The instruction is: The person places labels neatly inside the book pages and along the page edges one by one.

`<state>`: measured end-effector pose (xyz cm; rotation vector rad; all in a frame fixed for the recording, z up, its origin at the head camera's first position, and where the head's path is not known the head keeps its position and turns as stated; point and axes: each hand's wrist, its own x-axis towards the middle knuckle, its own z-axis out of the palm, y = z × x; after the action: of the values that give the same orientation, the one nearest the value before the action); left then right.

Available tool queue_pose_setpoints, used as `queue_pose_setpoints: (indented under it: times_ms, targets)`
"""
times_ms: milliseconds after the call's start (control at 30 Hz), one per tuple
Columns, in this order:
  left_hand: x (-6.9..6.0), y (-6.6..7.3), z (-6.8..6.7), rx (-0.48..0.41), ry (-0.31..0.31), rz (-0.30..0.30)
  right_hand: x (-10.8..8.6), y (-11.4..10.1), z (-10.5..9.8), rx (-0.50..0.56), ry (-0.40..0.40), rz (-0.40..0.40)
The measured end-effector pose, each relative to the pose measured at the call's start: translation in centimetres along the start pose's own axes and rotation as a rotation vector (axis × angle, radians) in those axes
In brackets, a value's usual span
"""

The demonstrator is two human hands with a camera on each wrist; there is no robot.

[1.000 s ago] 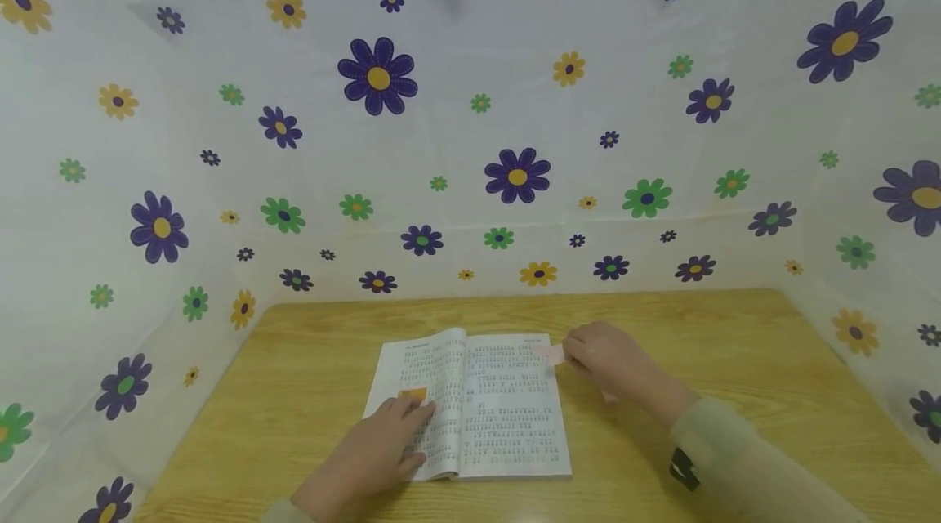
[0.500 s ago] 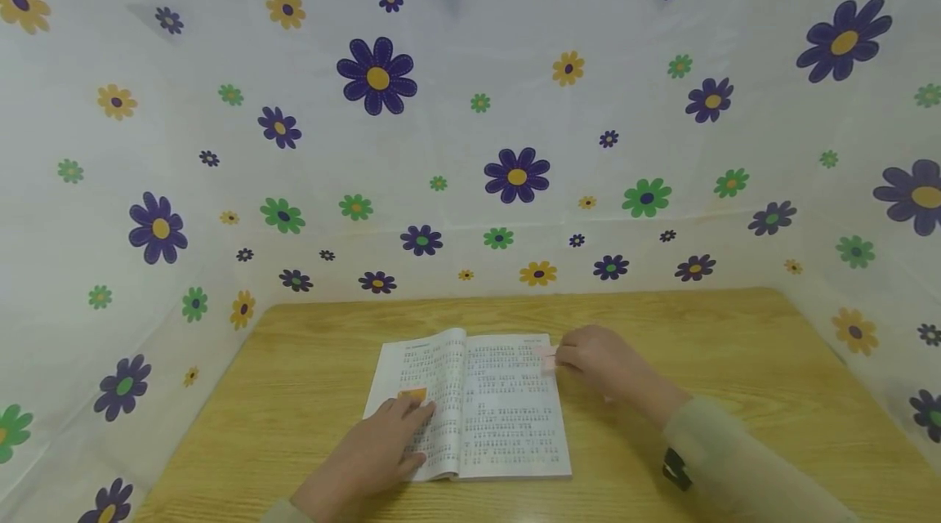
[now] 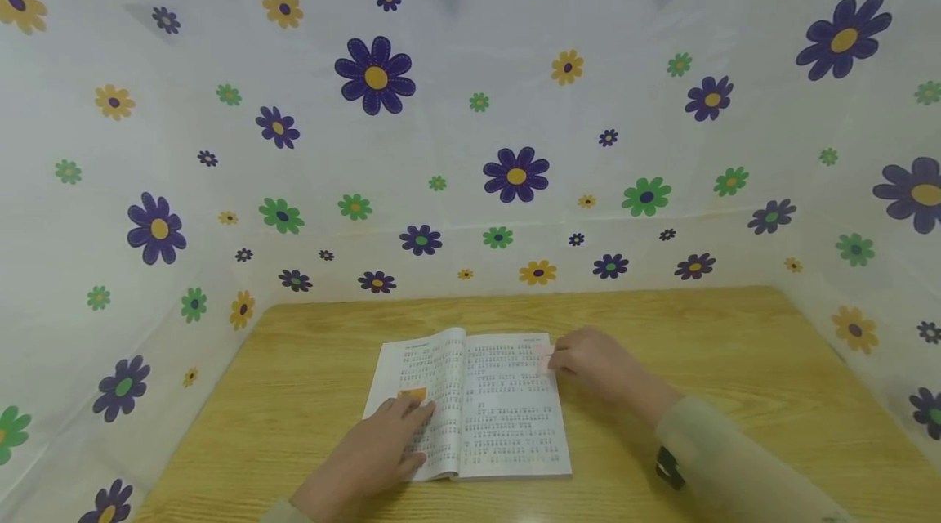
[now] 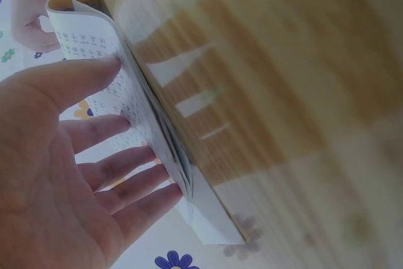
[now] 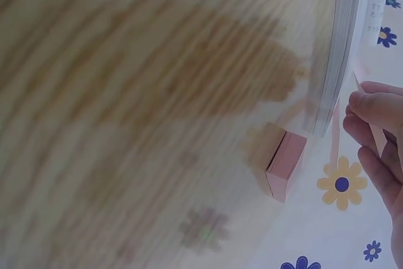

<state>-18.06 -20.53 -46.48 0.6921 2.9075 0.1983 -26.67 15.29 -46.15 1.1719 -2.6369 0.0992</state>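
Resting our spread left hand (image 3: pixel 382 440) on the left page (image 3: pixel 444 392) of the book (image 3: pixel 510 441), we are probably holding it open; at the book's upper right edge, our right hand (image 3: pixel 603 366) is pinching a note (image 3: pixel 543 358), presumably leaving its other end free.

Your left hand (image 3: pixel 376 440) lies on the left half of the open book (image 3: pixel 507 433), a patch (image 3: pixel 413 393) just beyond its fingertips. The fingers of your right hand (image 3: pixel 599 364) hold a slip (image 3: pixel 541 358) at the book's right edge; a block (image 5: pixel 286 163) seems to sit on the table (image 3: pixel 698 327) below them. Beyond both, a curtain (image 3: pixel 441 139).
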Motion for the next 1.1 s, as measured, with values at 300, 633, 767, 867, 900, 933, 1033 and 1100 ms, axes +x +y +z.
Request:
queue_pose_setpoints:
  times_ms: [300,633,767,867,900,933,1033,1100]
  targets:
    - [0.1,0.1,-0.1,0.002,-0.021,-0.013,0.3,-0.1,0.3,0.004,-0.070,0.038]
    - [0.1,0.1,-0.1,-0.006,-0.014,-0.007,0.5,0.1,0.7,0.030,-0.042,0.045]
    - [0.1,0.1,-0.1,-0.006,-0.018,-0.016,0.6,0.3,1.1,0.033,-0.029,0.031]
    - [0.1,0.1,-0.2,-0.007,-0.019,-0.020,0.6,0.3,1.4,0.032,-0.024,0.029]
    - [0.1,0.2,-0.2,-0.007,-0.018,-0.021,0.6,0.3,1.4,0.033,-0.026,0.032]
    - [0.0,0.2,-0.2,-0.006,-0.017,-0.020,0.6,0.3,1.4,0.032,-0.030,0.037]
    - [0.0,0.2,-0.2,-0.005,-0.013,-0.018,0.6,0.2,1.5,0.029,-0.043,0.047]
    - [0.0,0.2,-0.1,-0.003,-0.011,-0.015,0.7,0.2,1.5,0.025,-0.042,0.047]
